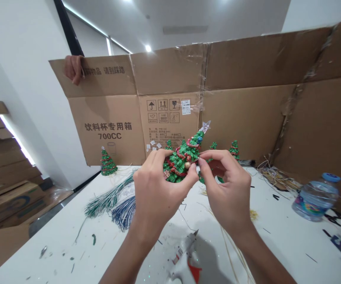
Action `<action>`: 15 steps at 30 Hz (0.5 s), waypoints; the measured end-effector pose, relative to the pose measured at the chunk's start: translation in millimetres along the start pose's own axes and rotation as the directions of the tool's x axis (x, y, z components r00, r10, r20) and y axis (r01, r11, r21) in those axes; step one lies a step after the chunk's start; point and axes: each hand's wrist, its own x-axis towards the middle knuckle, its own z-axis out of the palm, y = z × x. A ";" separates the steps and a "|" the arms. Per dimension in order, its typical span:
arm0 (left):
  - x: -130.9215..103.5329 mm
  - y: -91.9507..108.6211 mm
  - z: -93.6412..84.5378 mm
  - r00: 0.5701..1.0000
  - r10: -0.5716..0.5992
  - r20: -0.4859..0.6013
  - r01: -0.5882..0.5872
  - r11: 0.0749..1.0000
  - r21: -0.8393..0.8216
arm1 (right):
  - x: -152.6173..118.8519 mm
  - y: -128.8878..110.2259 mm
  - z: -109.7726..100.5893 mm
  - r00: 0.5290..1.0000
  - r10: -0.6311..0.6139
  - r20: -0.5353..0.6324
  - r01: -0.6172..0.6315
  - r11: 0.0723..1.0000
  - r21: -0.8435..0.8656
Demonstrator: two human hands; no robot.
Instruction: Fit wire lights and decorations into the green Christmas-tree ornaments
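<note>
A small green glittery Christmas tree (181, 159) with red garland, little baubles and a clear star (205, 126) on its tip leans to the right in front of me. My left hand (158, 185) is closed around its lower part, the thumb along the front. At the tree's right side, my right hand (229, 185) has thumb and forefinger pinched together, close to a gold bauble (187, 165). What that pinch holds is too small to make out. Below my hands lies a white hot glue gun (185, 260) with a red trigger, nozzle pointing up and away.
Green wires (107, 200) and blue wires (124, 211) lie bundled at left. Another decorated tree (108, 162) stands behind them; several more are partly hidden. Cardboard (170, 75) walls the back, with another person's hand (74, 69) on its edge. A water bottle (317, 197) stands right.
</note>
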 end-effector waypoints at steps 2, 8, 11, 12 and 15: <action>0.1 -0.4 0.2 1.000 0.007 0.003 -0.007 1.000 -0.006 | -0.9 1.5 0.8 1.000 0.021 -0.003 -0.021 1.000 0.005; 1.0 -0.9 -1.0 1.000 0.021 -0.004 -0.021 1.000 -0.016 | -1.9 0.3 1.5 1.000 0.026 -0.014 -0.026 1.000 0.010; 1.6 -0.8 -2.4 1.000 0.029 -0.007 -0.029 1.000 -0.010 | -1.6 -0.8 1.1 0.999 0.030 -0.022 -0.030 0.999 -0.011; 1.8 -0.7 -2.8 1.000 0.029 -0.007 -0.029 1.000 -0.012 | -1.6 -0.9 1.0 0.999 0.035 -0.022 -0.035 0.999 -0.013; 2.0 -0.5 -3.2 1.000 0.029 -0.010 -0.029 0.999 -0.018 | -1.4 -0.9 0.7 0.998 0.056 -0.018 -0.056 0.998 -0.022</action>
